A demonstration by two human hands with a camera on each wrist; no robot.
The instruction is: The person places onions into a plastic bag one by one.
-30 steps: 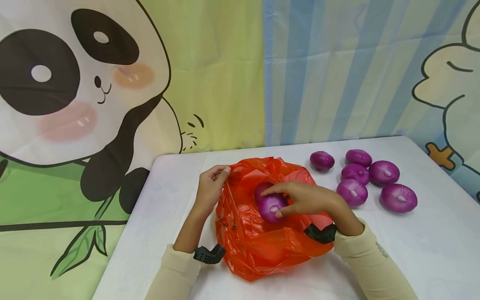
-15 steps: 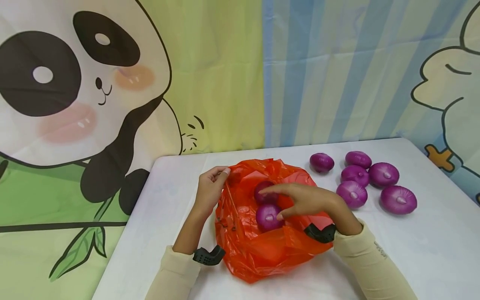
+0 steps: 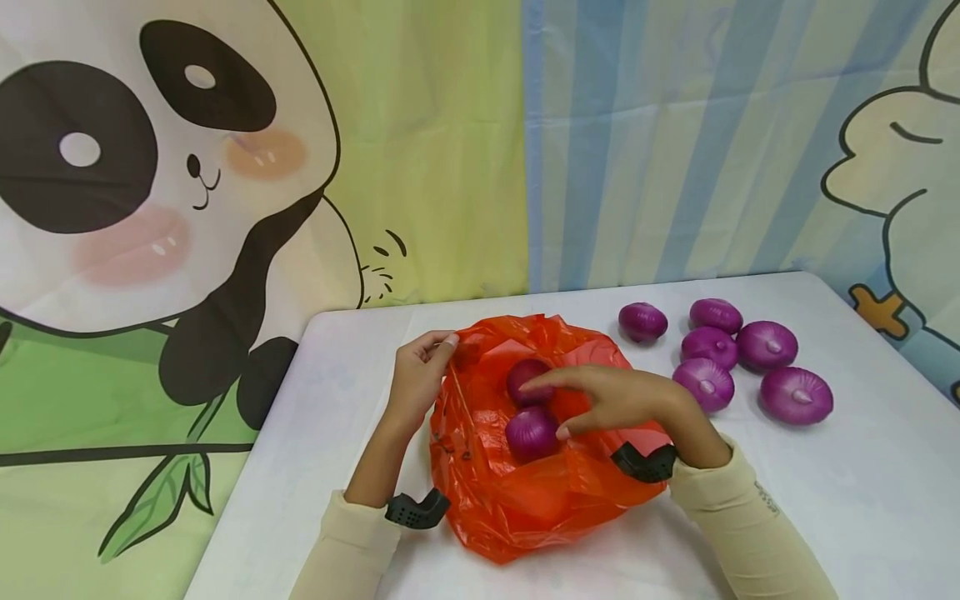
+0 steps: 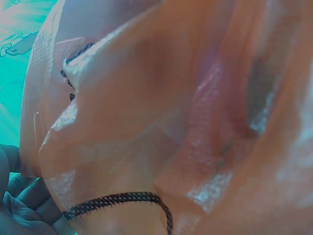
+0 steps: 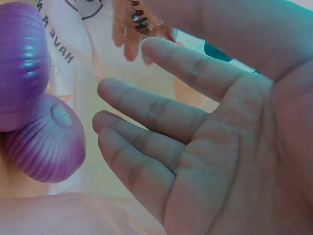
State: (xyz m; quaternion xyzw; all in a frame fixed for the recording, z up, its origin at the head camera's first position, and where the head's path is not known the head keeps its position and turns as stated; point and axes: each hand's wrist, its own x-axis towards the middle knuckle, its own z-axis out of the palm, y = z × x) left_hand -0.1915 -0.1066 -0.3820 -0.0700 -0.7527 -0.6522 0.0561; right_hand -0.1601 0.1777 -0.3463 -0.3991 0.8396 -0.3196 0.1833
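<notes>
My left hand [image 3: 416, 379] pinches the left rim of a red plastic bag [image 3: 510, 521] in the head view. Two purple onions lie inside it, a nearer onion [image 3: 531, 435] and a farther onion [image 3: 527, 377]. Over the right side of the opening is my right hand [image 3: 626, 396], fingers spread and holding nothing. The right wrist view shows that palm [image 5: 220, 156] bare, apart from the onions [image 5: 49, 139] at the left. In the left wrist view the bag's film [image 4: 122, 107] fills most of the picture, with some fingers [image 4: 32, 205] at its lower left edge.
Several more purple onions [image 3: 767, 346] stand on the white table [image 3: 847, 500] at the right, behind my right hand. A printed cloth [image 3: 450, 167] with a panda hangs behind the table's back edge.
My right hand has let go of the nearer onion, which has settled and rolled slightly left inside the bag. The left hand keeps its place on the rim.
</notes>
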